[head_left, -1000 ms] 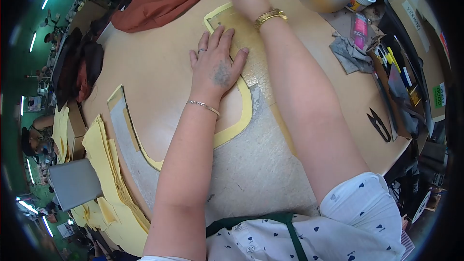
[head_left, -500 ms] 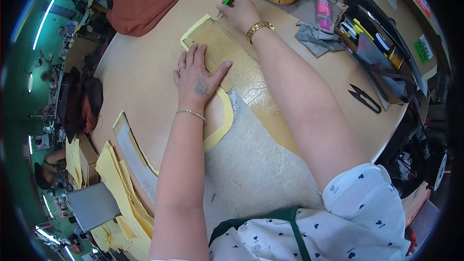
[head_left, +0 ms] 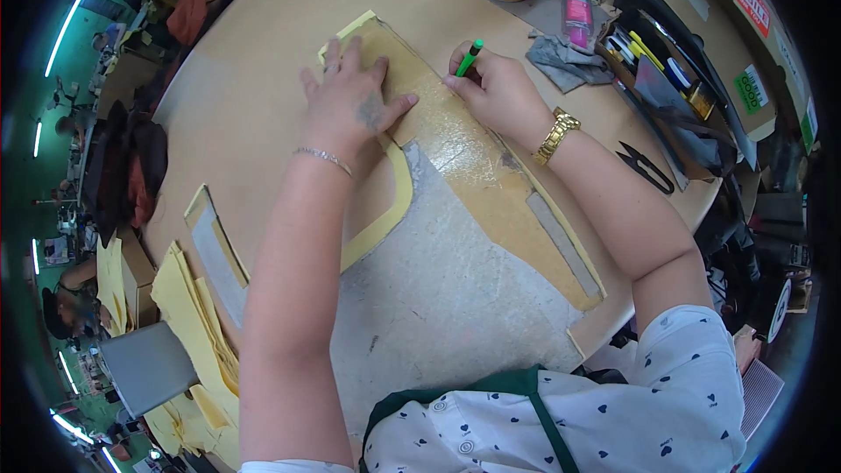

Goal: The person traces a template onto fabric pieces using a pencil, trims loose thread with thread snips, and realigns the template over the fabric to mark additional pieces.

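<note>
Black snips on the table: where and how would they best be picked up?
The snips lie flat, rounded handle end towards the nearby table edge, pointed tips away. Best, probably, to pinch across that rounded end, coming from the edge side.

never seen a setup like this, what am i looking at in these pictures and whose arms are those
There is no machine here: these are a person's own bare arms, seen by one camera worn on their head, looking forward and down. On the table lies a large flat grey-and-tan piece with yellow along parts of its edge. The left hand is spread over its upper left side. The right hand has a grip on a green pen or pencil. Toward the right are black snips, a grey cloth and a pink bottle.
</note>
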Demonstrator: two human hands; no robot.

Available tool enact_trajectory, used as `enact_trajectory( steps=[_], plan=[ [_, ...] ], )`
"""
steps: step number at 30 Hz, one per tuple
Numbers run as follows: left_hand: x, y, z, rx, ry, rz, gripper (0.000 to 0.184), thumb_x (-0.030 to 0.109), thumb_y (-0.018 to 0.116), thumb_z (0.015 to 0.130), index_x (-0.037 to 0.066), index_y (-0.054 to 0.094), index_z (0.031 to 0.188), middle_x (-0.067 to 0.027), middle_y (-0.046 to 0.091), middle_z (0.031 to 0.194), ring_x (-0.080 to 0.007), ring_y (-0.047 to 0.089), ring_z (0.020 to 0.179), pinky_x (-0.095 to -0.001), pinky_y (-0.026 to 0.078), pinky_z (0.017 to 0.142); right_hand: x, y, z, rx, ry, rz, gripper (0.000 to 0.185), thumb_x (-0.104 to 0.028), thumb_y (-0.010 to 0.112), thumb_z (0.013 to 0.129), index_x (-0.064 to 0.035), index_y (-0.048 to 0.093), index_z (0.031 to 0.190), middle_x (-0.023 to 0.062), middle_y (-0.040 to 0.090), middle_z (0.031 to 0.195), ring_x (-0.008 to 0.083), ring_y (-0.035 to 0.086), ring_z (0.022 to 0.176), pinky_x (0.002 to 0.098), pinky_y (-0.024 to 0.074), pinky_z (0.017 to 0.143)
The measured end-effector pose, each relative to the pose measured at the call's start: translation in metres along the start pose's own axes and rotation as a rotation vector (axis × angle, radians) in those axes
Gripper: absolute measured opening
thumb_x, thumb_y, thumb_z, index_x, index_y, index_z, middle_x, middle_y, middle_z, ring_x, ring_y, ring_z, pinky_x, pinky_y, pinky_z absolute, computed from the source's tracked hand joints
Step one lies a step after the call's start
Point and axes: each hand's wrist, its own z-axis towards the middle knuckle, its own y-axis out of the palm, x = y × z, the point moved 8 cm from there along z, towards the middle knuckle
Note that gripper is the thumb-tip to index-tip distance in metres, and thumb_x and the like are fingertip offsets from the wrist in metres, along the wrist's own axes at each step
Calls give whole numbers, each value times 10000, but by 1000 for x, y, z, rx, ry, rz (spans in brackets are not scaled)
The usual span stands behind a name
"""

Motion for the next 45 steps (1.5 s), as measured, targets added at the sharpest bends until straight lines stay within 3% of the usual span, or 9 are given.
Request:
enact_trajectory(
  steps=[4, 10, 16, 19, 22, 24, 27, 38, 45],
  plan=[
    [23, 5, 17, -267, 96, 4, 887, 629, 599, 573, -92, 493, 1079, -216, 448, 1167, -299, 513, 993, -320, 392, 876, 9, 8, 34, 42, -30, -10, 190, -189, 586, 752, -42, 531, 859, 159, 583, 732, 313, 571, 692, 382, 445, 632],
    [34, -3, 19, -408, 77, 15, 831, 623, 639, 527, -106, 563, 919, -217, 501, 1061, -296, 528, 951, -324, 423, 823, 13, 24, 75, 143, 56, -34, 207, -227, 587, 758, -48, 545, 855, 155, 590, 740, 307, 562, 666, 363, 443, 630],
    [29, 2, 18, -333, 42, 55, 695, 614, 610, 590, -20, 618, 877, -161, 527, 1052, -246, 502, 995, -320, 416, 835, -11, -36, -84, -78, 56, -54, 150, -151, 568, 764, -29, 500, 820, 156, 554, 684, 326, 552, 670, 386, 429, 590],
    [20, 17, 13, -242, -40, -24, 700, 558, 608, 635, -8, 546, 1043, -162, 452, 1172, -265, 441, 1094, -377, 391, 879, -5, -47, -112, -32, 57, -3, 124, -140, 564, 765, -36, 508, 803, 156, 549, 672, 323, 546, 650, 378, 428, 578],
    [69, 8, -44, 207, 60, 117, 817, 516, 652, 615, -26, 406, 1175, -164, 411, 1225, -302, 388, 1151, -431, 354, 909, -10, -47, -113, -22, -9, -30, 128, -151, 564, 763, -42, 518, 810, 158, 551, 675, 324, 546, 646, 380, 429, 579],
    [124, -8, -99, 156, 218, -63, 852, 495, 662, 612, 10, 351, 1239, -139, 374, 1273, -320, 310, 1207, -491, 321, 924, -14, -51, -109, 1, -54, -57, 132, -154, 571, 764, -41, 523, 814, 153, 555, 675, 307, 545, 620, 359, 431, 567],
    [164, -11, -142, -100, 146, -229, 924, 505, 674, 591, 3, 302, 1272, -147, 308, 1319, -355, 248, 1233, -522, 312, 919, -12, -51, -111, 34, -63, -83, 134, -156, 583, 769, -42, 529, 814, 143, 561, 664, 275, 544, 565, 319, 436, 540],
    [167, 7, -145, -139, 93, -255, 1024, 528, 689, 559, 2, 225, 1305, -99, 207, 1377, -340, 160, 1268, -611, 277, 905, -20, -97, -236, -34, 74, -69, 113, -124, 576, 756, -59, 502, 810, 139, 543, 671, 307, 551, 657, 377, 438, 603],
    [165, 13, -141, -128, 129, -256, 1057, 579, 675, 532, 19, 229, 1310, -90, 220, 1372, -330, 178, 1264, -548, 279, 929, -4, -39, -101, 85, -62, -147, 155, -191, 564, 765, -63, 535, 848, 154, 578, 691, 316, 571, 651, 374, 446, 602]
  ],
)
